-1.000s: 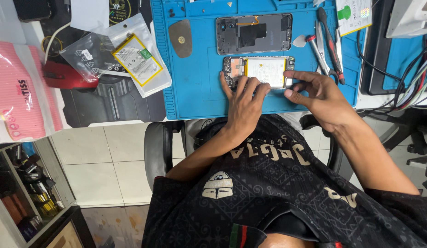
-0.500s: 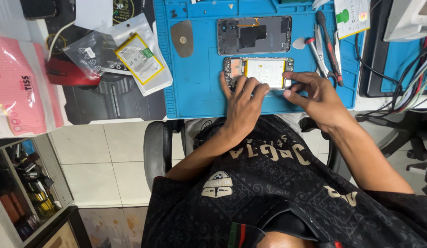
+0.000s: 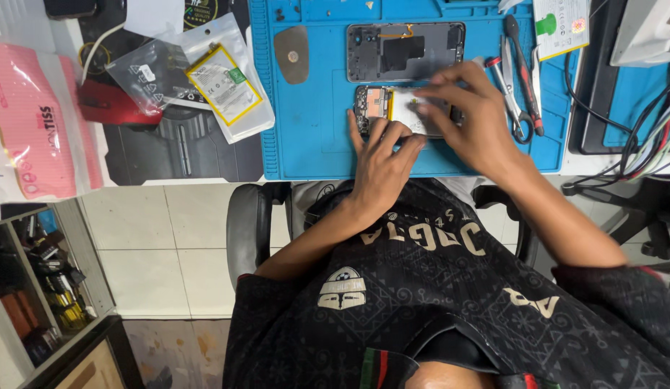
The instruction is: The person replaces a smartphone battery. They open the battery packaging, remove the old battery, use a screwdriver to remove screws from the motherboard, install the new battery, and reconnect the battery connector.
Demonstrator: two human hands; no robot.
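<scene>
**Opened phone held on blue work mat**

The opened smartphone with exposed white battery (image 3: 392, 108) lies on the blue silicone work mat (image 3: 306, 137), just below a detached grey rear housing (image 3: 405, 52). The left hand (image 3: 382, 162) rests flat, fingers spread, on the phone's near edge. The right hand (image 3: 472, 115) covers its right half, fingers curled down onto the battery; whether they pinch anything cannot be told. Metal tweezers and screwdrivers (image 3: 518, 79) lie just right.

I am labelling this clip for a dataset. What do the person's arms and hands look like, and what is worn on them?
Both hands, left hand and right hand, are bare: no gloves, rings or watch show. The forearms are uncovered. The black patterned shirt with cream markings has short sleeves.
</scene>
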